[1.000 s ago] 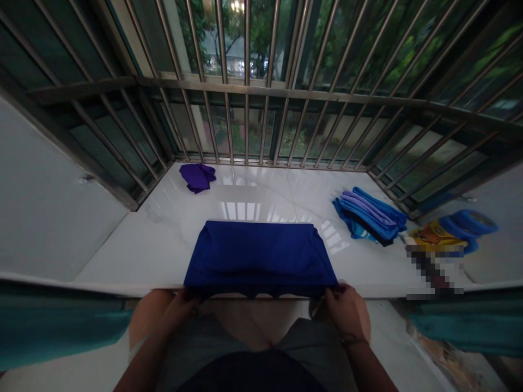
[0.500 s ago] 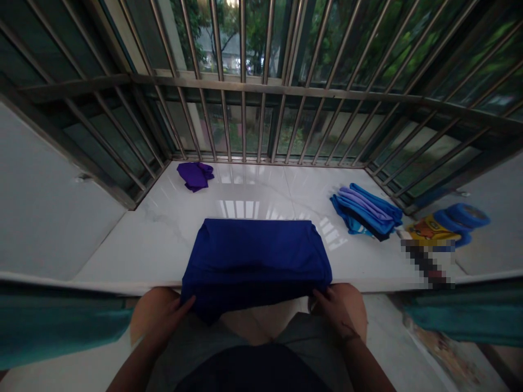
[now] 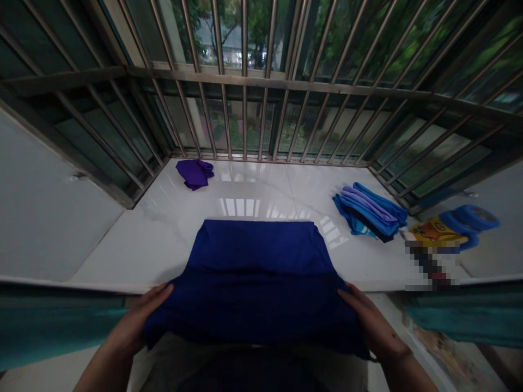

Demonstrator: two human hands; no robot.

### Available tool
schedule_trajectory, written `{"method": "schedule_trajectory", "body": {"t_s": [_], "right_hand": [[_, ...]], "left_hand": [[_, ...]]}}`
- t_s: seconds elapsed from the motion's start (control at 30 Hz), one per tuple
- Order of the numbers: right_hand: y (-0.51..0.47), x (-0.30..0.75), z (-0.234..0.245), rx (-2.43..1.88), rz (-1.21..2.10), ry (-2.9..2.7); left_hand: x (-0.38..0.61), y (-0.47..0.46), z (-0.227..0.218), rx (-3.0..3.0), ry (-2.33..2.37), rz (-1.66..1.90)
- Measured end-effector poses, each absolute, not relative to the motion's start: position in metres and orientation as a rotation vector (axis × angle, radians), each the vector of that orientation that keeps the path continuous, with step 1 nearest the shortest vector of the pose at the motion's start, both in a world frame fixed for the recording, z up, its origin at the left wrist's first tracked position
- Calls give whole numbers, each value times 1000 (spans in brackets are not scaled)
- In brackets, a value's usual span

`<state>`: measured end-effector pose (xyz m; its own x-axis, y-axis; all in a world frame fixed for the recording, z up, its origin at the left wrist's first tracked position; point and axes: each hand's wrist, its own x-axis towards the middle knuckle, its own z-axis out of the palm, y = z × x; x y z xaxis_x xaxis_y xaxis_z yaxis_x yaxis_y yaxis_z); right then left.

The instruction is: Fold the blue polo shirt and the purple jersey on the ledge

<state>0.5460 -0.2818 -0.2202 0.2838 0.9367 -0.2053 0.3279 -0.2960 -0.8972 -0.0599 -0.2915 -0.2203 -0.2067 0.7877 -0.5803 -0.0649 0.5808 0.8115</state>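
A dark blue cloth garment (image 3: 257, 272) lies across the front of the white ledge, its near part hanging over the edge above my lap. My left hand (image 3: 149, 307) grips its left side, thumb on top and the other fingers mostly hidden. On the opposite side, my right hand (image 3: 370, 316) pinches the cloth in the same way, fingers partly under it. The fabric is stretched between both hands, with a crease running across its middle. What kind of garment it is I cannot tell.
Toward the back left of the ledge (image 3: 155, 223) sits a crumpled purple cloth (image 3: 195, 174). A pile of folded blue and lilac clothes (image 3: 370, 211) lies at the right, beside a blue and yellow container (image 3: 453, 226). Metal window bars (image 3: 245, 81) enclose the back and sides.
Both hands have moved outward and upward from the near edge of the garment to its sides. The near part of the cloth is now raised and spread wider over my lap.
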Motion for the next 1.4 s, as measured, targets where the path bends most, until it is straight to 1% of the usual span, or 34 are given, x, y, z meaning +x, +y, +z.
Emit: {"method": "schedule_trajectory", "body": {"t_s": [0.07, 0.13, 0.23, 0.3, 0.33, 0.4, 0.57, 0.67, 0.73, 0.93, 1.0, 1.1, 1.17, 1.27, 1.33, 1.4], "right_hand": [[-257, 546, -210, -1622, 1256, -975], [-221, 544, -204, -1458, 1330, -852], [-159, 536, -206, -1337, 1136, -940], [-123, 527, -212, -1404, 918, -1231], [-109, 522, -216, -1459, 818, -1378], [-88, 513, -225, -1553, 684, -1641], [-64, 498, -240, -1665, 596, -2069], [-56, 496, -242, -1767, 550, -2184], [-53, 499, -239, -1829, 515, -2238], [-49, 514, -217, -1912, 536, -2390], [-46, 518, -202, -1868, 533, -2435], [-42, 525, -173, -1806, 451, -2444], [-43, 532, -152, -1756, 327, -2408], [-51, 546, -128, -1687, 114, -2311], [-62, 557, -125, -1702, 19, -2260], [-77, 564, -134, -1743, -28, -2261]], "left_hand": [[-50, -263, -213, 509, 1511, 952], [-37, -227, -210, 530, 1423, 1054], [-14, -167, -215, 719, 1307, 1374], [-2, -130, -223, 961, 1384, 1424], [2, -115, -229, 1097, 1472, 1365], [5, -92, -241, 1380, 1595, 1121], [-4, -66, -256, 2078, 1698, 343], [-11, -56, -249, 2243, 1822, 242], [-15, -51, -242, 2321, 1817, 203], [-32, -37, -222, 2226, 1713, -110], [-39, -29, -209, 2225, 1622, -88], [-50, -16, -176, 2266, 1534, 151], [-56, -12, -150, 2288, 1520, 326], [-62, -17, -119, 2380, 1598, 490], [-63, -28, -115, 2483, 1624, 535], [-60, -46, -130, 2545, 1595, 492]]}}
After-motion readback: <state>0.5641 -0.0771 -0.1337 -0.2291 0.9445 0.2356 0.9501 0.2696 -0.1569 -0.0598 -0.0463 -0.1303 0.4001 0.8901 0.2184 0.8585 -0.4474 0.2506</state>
